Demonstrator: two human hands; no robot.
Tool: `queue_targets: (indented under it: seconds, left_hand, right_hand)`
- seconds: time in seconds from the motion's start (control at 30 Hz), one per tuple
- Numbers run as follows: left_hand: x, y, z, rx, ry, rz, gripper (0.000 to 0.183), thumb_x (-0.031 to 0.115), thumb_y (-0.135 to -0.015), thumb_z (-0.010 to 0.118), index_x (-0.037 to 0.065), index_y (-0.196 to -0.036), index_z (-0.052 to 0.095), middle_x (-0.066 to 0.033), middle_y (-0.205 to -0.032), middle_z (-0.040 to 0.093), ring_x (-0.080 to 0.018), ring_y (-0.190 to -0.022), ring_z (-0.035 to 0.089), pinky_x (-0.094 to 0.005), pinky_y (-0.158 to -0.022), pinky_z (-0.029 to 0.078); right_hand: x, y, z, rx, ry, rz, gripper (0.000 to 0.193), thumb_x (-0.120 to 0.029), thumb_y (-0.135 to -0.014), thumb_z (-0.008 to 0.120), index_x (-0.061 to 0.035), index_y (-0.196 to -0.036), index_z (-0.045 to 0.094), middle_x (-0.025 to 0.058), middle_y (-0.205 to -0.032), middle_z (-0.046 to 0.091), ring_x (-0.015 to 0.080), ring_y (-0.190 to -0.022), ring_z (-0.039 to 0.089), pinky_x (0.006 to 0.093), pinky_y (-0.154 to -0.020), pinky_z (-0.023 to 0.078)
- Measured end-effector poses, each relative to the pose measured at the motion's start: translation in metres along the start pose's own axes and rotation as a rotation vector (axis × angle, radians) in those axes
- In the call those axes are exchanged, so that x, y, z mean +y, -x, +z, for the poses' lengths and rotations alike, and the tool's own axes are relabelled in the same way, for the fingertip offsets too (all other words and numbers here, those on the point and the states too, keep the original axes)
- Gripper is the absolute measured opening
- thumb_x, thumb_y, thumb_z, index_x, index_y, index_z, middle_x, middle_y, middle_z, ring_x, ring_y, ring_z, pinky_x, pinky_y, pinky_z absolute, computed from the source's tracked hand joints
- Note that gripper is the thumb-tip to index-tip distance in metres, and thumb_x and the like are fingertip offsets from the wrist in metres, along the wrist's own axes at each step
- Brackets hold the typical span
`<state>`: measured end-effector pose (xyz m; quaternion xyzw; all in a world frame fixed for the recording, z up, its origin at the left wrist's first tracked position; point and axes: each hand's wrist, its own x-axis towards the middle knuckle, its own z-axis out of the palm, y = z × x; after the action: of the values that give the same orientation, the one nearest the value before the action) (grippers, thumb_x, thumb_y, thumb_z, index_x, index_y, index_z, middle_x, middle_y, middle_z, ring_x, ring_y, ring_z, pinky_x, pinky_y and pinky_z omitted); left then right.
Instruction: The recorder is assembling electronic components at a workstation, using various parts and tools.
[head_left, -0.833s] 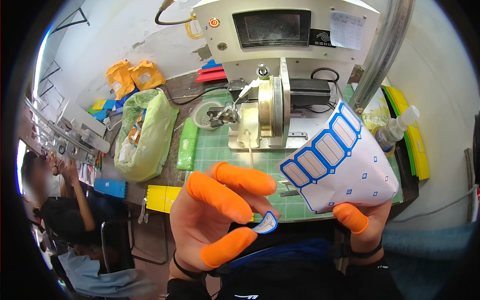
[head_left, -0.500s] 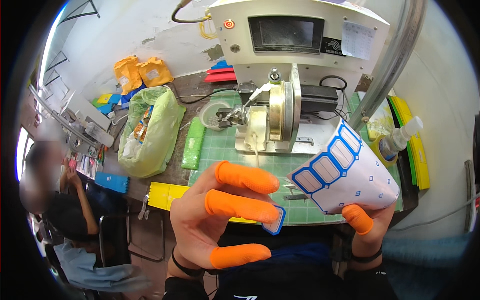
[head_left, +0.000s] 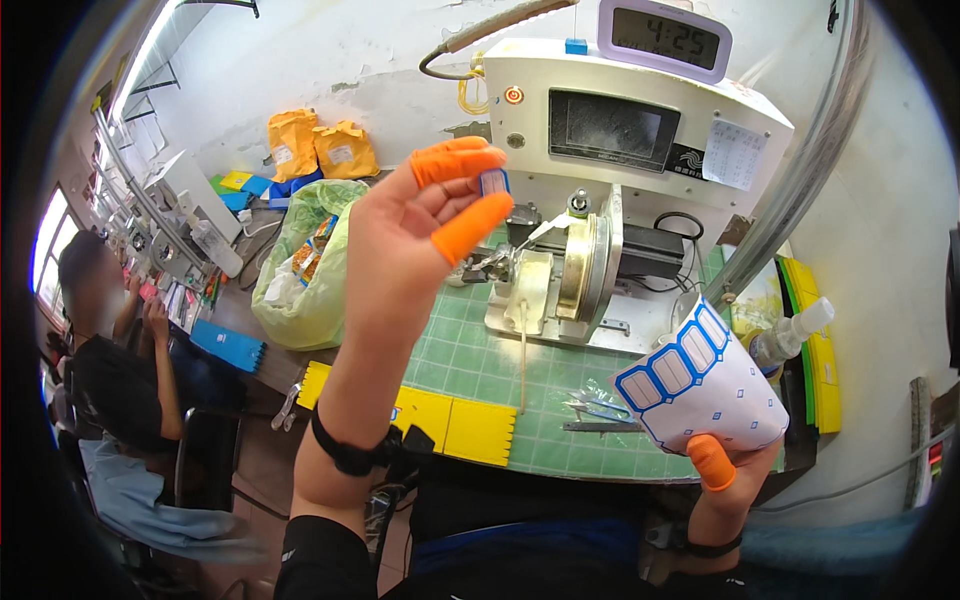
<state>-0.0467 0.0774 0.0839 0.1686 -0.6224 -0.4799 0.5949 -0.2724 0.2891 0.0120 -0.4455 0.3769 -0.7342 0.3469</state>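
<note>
My left hand is raised in front of the white winding machine, wearing orange finger cots. It pinches a small blue-edged sticker between thumb and forefinger. My right hand is low at the right and grips a curled white sheet of blue-bordered labels, with an orange cot on the thumb. The machine's metal spindle and disc sit just right of the raised sticker.
A green cutting mat covers the bench, with tweezers and yellow trays at its front. A green plastic bag, orange packets and a spray bottle stand around. Another person sits at the left.
My left hand has risen from near the label sheet up toward the machine, carrying the small sticker. The right hand with the sheet has stayed low at the right.
</note>
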Motion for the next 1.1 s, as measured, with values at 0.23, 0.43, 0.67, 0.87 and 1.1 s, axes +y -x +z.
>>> queue_targets:
  seconds: [0.23, 0.43, 0.67, 0.87, 1.1]
  left_hand:
    - [-0.056, -0.042, -0.032, 0.071, 0.177, -0.092, 0.02, -0.003, -0.091, 0.066, -0.003, -0.111, 0.063, -0.0112, -0.115, 0.064, -0.0208, -0.107, 0.063, -0.0347, -0.098, 0.051]
    - [-0.096, -0.06, -0.051, 0.144, 0.222, -0.202, 0.018, 0.004, -0.095, 0.064, 0.001, -0.113, 0.064, -0.0076, -0.112, 0.067, -0.0175, -0.102, 0.064, -0.0333, -0.094, 0.051]
    - [-0.119, -0.069, -0.055, 0.173, 0.063, -0.222, 0.023, 0.006, -0.095, 0.067, 0.003, -0.118, 0.064, -0.0055, -0.11, 0.068, -0.0141, -0.098, 0.065, -0.0274, -0.085, 0.05]
    - [-0.137, -0.079, -0.06, 0.15, -0.047, -0.154, 0.023, 0.001, -0.09, 0.071, 0.003, -0.112, 0.064, -0.0044, -0.106, 0.069, -0.0122, -0.097, 0.065, -0.0254, -0.085, 0.051]
    - [-0.145, -0.083, -0.064, 0.104, -0.004, -0.05, 0.023, 0.0, -0.088, 0.073, 0.003, -0.109, 0.063, -0.0054, -0.105, 0.068, -0.0126, -0.097, 0.065, -0.0255, -0.087, 0.051]
  right_hand:
    - [-0.003, -0.004, -0.002, -0.014, -0.011, -0.001, 0.067, 0.007, -0.074, 0.082, 0.0118, -0.132, 0.049, 0.0239, -0.121, 0.064, 0.0304, -0.107, 0.067, 0.0449, -0.088, 0.06]
    - [-0.001, -0.006, -0.007, -0.018, 0.053, -0.026, 0.067, 0.007, -0.073, 0.083, 0.01, -0.131, 0.051, 0.0221, -0.122, 0.064, 0.0284, -0.107, 0.068, 0.0421, -0.091, 0.058]
    - [-0.004, -0.01, -0.001, -0.028, 0.112, -0.032, 0.052, 0.004, -0.072, 0.085, 0.0083, -0.119, 0.062, 0.0195, -0.114, 0.068, 0.0251, -0.102, 0.069, 0.0372, -0.088, 0.057]
    - [-0.004, -0.013, 0.006, 0.03, 0.143, 0.022, 0.041, 0.002, -0.073, 0.085, 0.0061, -0.109, 0.068, 0.0167, -0.106, 0.071, 0.0221, -0.097, 0.07, 0.034, -0.084, 0.057]
    - [-0.001, -0.014, -0.003, 0.025, 0.181, 0.021, 0.049, -0.002, -0.073, 0.085, 0.0074, -0.116, 0.062, 0.0166, -0.107, 0.071, 0.022, -0.096, 0.07, 0.0345, -0.086, 0.056]
